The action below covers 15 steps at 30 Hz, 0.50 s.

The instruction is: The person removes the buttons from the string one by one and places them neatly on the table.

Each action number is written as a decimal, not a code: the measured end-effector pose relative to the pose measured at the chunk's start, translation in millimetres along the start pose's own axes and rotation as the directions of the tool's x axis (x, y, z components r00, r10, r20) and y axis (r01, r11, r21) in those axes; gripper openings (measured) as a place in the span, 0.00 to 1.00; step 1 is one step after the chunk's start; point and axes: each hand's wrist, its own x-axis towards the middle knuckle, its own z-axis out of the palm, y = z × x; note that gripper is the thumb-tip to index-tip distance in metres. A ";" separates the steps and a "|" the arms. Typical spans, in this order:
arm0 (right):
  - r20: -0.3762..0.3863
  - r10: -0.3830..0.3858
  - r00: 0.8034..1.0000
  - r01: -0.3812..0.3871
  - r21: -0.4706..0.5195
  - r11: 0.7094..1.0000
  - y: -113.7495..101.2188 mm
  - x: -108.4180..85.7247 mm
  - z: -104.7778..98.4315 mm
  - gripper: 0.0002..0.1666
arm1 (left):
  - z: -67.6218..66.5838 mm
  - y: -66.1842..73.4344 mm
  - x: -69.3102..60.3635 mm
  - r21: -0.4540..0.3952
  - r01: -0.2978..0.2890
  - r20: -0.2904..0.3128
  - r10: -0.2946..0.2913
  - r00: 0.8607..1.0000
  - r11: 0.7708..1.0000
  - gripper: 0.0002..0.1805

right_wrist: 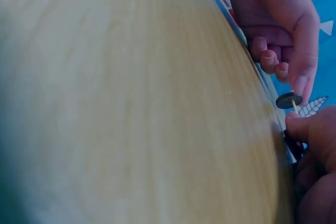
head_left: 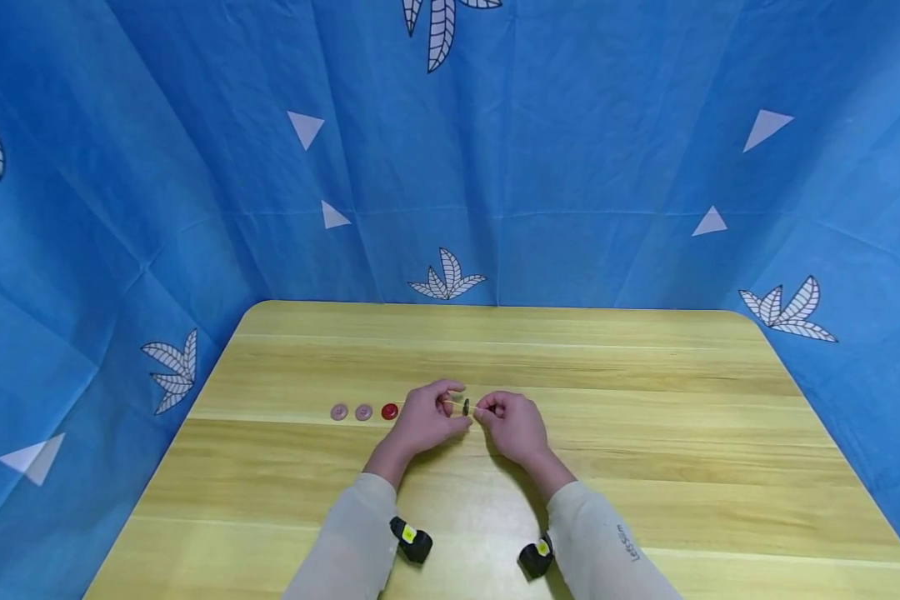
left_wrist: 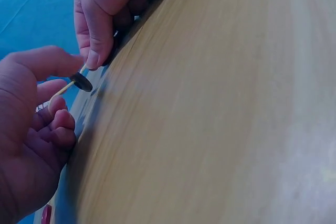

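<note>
A dark button [head_left: 466, 407] is threaded on a thin yellow string [left_wrist: 62, 89] between my two hands. My left hand [head_left: 425, 419] holds the string in its curled fingers, while its index finger reaches to the button's edge in the left wrist view. My right hand [head_left: 516, 426] pinches the string on the button's other side, thumb against index finger. In the right wrist view the button [right_wrist: 289, 100] hangs tilted just above the right thumb. Something dark [right_wrist: 294, 145] shows beneath the right fingers, mostly hidden.
Left of my left hand, a red button [head_left: 390, 412] and two pinkish buttons [head_left: 363, 412] lie in a row on the wooden table [head_left: 645, 467]. A blue patterned cloth [head_left: 585, 150] hangs behind the table and at its sides.
</note>
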 end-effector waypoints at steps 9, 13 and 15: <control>0.001 0.008 1.000 -0.008 0.000 1.000 0.6 0.2 -0.2 0.05 | 3.0 -1.1 3.4 0.084 -0.042 0.009 0.041 0.999 0.996 0.18; 0.004 0.016 1.000 -0.016 0.004 1.000 -0.5 -0.2 -0.8 0.06 | 3.5 -1.1 3.3 0.101 -0.036 0.001 0.036 0.999 0.994 0.14; 0.005 0.018 1.000 -0.018 0.001 1.000 -0.5 -0.2 -0.8 0.06 | 3.3 -0.5 3.0 0.103 -0.031 -0.002 0.031 1.000 0.994 0.14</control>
